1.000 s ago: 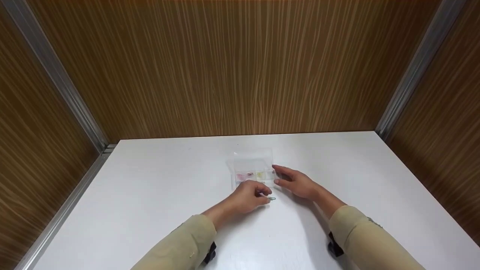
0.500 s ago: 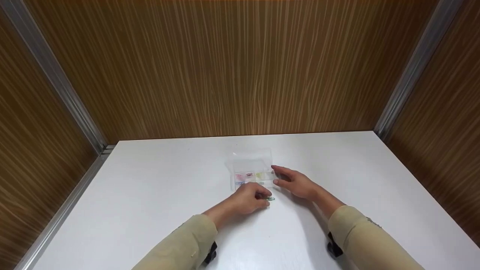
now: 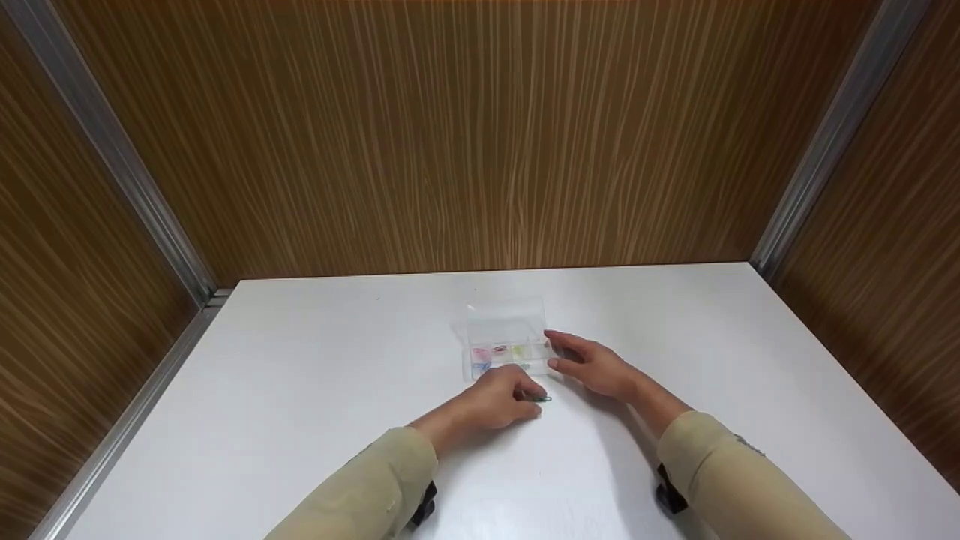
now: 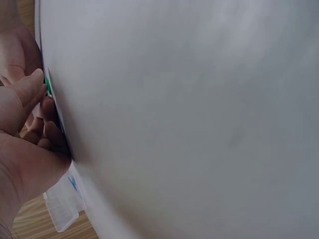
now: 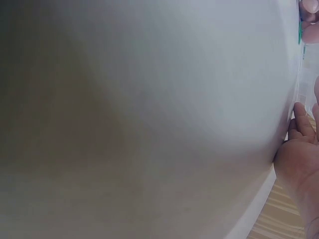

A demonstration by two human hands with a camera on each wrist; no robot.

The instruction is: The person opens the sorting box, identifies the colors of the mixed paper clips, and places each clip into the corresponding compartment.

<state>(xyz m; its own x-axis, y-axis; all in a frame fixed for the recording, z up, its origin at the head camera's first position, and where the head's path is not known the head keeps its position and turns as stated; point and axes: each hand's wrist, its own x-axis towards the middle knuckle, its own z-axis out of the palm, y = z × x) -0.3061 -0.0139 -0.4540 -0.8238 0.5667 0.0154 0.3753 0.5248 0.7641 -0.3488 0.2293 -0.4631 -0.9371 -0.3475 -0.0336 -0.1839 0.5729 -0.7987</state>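
Note:
A small clear plastic box [image 3: 541, 367] with its clear lid [image 3: 504, 319] raised at the back stands mid-table. Its compartments hold pink [image 3: 480, 351], yellow [image 3: 517, 350] and blue [image 3: 481, 367] small items. My left hand [image 3: 491, 397] is at the box's front, thumb and fingers curled about a green paper clip [image 3: 544, 399]; one rounded end sticks out to the right. The left wrist view shows the green clip [image 4: 48, 85] between thumb and index fingertips. My right hand [image 3: 596, 367] lies at the box's right end, fingers extended loosely, fingertips right at its edge.
The white tabletop [image 3: 322, 360] carries both hands and the box. Wood-patterned panels [image 3: 480, 135] enclose it at the back and sides, joined by grey metal posts [image 3: 142, 180] at the corners.
The left hand's fingers shift slightly about the green paper clip, and the hand draws a little toward me, so more of the box's front compartments shows. The right hand stays in place.

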